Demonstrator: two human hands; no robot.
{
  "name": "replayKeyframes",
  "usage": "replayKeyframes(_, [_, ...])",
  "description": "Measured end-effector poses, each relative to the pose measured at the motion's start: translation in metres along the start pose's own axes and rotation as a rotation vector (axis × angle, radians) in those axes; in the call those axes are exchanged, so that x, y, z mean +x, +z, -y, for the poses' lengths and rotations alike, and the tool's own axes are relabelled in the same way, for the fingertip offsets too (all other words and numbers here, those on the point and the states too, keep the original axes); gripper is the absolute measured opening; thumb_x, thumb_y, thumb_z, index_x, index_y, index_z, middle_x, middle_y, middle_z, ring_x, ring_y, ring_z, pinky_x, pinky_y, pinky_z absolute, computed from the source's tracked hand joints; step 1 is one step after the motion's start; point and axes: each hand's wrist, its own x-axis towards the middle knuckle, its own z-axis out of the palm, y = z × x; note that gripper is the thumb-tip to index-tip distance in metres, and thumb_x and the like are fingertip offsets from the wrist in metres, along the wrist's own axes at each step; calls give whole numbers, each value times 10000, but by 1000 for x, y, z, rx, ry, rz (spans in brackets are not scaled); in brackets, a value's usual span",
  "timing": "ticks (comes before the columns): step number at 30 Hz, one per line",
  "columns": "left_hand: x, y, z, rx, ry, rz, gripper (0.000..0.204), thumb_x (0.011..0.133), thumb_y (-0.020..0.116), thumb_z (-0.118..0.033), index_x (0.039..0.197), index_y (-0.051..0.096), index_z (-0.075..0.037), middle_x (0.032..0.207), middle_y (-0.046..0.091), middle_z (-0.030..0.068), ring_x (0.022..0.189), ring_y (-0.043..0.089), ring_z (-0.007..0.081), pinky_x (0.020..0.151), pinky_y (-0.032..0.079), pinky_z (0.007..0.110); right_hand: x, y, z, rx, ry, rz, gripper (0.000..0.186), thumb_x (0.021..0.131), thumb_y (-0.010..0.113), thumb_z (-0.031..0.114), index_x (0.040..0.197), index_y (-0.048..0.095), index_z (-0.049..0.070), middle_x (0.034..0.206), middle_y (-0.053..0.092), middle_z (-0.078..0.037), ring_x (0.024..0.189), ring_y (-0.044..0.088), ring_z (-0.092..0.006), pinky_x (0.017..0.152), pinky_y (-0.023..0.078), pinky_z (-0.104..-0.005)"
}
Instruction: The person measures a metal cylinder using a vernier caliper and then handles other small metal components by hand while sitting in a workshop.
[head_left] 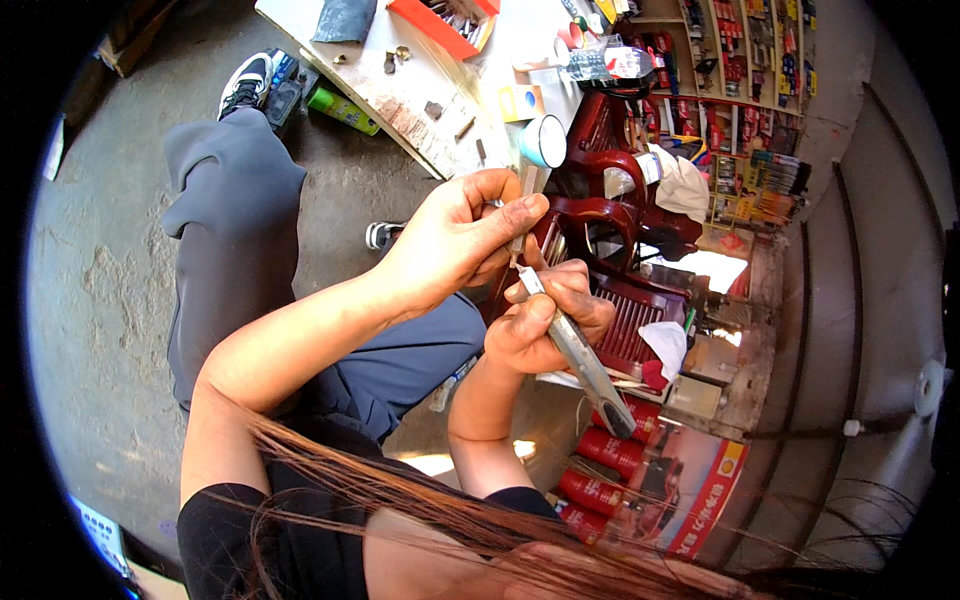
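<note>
My left hand grips a slim, pale squared piece upright, thumb along it, with a narrow tip pointing down. Just below and to the right, my right hand is closed on a long grey metal tool, its thumb pressed on the shaft and its upper end meeting or nearly meeting the tip of the pale piece; I cannot tell whether they touch. Behind my hands stands a light-blue round cup at the corner of a white table, beside a small yellow box.
The table also bears a red open box, a plastic bottle and small pieces. Dark red wooden chairs stand right, before shelves of packaged goods; red cylinders lie lower. My legs are over the concrete floor.
</note>
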Motion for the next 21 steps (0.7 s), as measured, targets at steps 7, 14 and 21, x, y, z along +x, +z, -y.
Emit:
replayKeyframes(7, [-1, -3, 2, 0, -3, -61, 220, 918, 587, -245, 781, 478, -112, 560, 397, -79, 388, 282, 5, 350, 189, 188, -2, -7, -4, -79, -50, 109, 194, 877, 564, 136, 971, 460, 2, 676, 532, -87, 589, 529, -167, 605, 534, -287])
replayKeyframes(14, [0, -4, 6, 2, 12, -107, 240, 928, 572, -246, 746, 492, -112, 492, 416, -62, 378, 323, 16, 363, 204, 189, 0, -3, -6, -52, -31, 109, 187, 888, 530, 149, 949, 439, -3, 640, 506, -80, 548, 495, -145, 644, 552, -318])
replayKeyframes(21, [2, -2, 4, 45, 39, -78, 221, 915, 591, -237, 768, 491, -108, 568, 452, -59, 405, 326, 3, 365, 226, 179, 2, 3, -5, -95, -55, 37, 247, 931, 503, 232, 918, 402, 8, 563, 467, -56, 480, 437, -115, 519, 445, -261])
